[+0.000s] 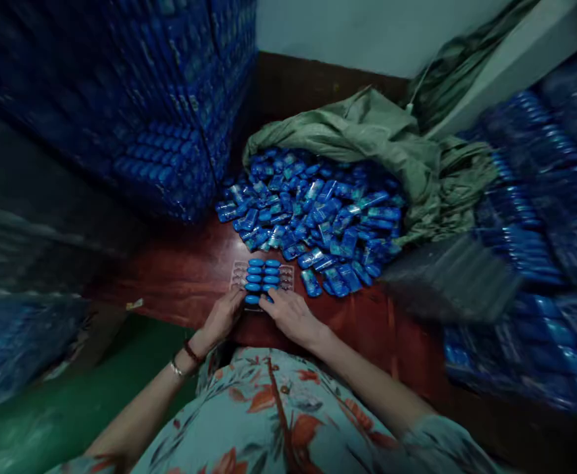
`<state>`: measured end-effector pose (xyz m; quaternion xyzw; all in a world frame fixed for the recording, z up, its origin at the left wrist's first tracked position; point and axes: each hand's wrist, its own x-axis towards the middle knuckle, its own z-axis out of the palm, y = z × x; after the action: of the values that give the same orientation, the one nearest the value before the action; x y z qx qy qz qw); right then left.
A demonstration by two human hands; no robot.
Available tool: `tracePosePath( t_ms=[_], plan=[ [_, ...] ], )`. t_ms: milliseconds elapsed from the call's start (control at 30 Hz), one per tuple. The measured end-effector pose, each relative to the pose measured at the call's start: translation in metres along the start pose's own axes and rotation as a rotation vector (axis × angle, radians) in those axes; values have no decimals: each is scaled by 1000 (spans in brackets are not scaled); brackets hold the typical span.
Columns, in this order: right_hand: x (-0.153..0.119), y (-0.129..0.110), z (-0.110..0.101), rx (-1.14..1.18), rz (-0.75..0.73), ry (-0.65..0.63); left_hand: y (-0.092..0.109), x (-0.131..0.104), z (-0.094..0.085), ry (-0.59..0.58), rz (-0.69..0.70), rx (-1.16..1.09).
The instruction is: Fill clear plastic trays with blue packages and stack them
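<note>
A clear plastic tray (287, 279) with moulded compartments lies on the red-brown tabletop in front of me. Glossy blue packets (255, 278) fill its two middle columns, while the outer columns show bare plastic. My left hand (225, 315) is at the tray's near left part, its bent fingertips against the nearest blue packet of the left column. Beside it, my right hand (292, 316) has its fingers closed at the near end of the right column, with a bit of blue showing between them. The fingers partly hide both packets.
Beyond the tray spreads a heap of loose blue packets (312, 210), spilling from a green cloth sack (347, 128). Tall stacks of filled trays (160, 155) rise at the left. More stacks (520, 250) stand at the right, beside nested clear trays (451, 276). Green floor (135, 368) shows lower left.
</note>
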<state>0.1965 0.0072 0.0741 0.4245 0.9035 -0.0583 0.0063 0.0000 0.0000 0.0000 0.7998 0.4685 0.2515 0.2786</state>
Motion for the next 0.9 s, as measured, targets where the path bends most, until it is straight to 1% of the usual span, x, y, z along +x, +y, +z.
tracePosePath(
  t_ms=[67,133,200,233,267,300,333,400,467,500,567,633,700,767,833,900],
  plan=[
    [-8,1,8,33,6,69,3,-4,-1,12,-13,43],
    [-20,5,15,71,86,167,5,-6,-7,46,-28,69],
    [-34,14,22,135,245,320,6,-5,-18,102,-45,86],
    [-41,20,25,152,350,381,6,-1,-25,137,-59,77],
    [-46,26,28,147,461,414,5,6,-32,180,-83,63],
    [-49,33,30,120,560,411,3,17,-38,232,-118,54],
    [-50,39,32,76,640,373,0,30,-43,277,-152,52],
    [-45,47,33,-21,731,227,-8,66,-48,331,-188,76],
    [-36,49,32,-63,750,85,-16,106,-46,207,-122,114],
    [-32,49,31,-54,747,39,-19,124,-44,129,-85,154],
    [-29,48,29,9,746,2,-22,153,-38,-40,-26,238],
    [-36,47,28,131,752,34,-23,168,-36,-166,-13,310],
    [-52,48,26,298,726,145,-25,169,-39,-234,-27,352],
    [-69,46,22,472,625,290,-27,158,-47,-245,-39,359],
    [-81,39,17,615,493,372,-30,138,-58,-189,-50,296],
    [-83,29,13,717,397,368,-31,112,-67,-57,-83,164]
  ],
)
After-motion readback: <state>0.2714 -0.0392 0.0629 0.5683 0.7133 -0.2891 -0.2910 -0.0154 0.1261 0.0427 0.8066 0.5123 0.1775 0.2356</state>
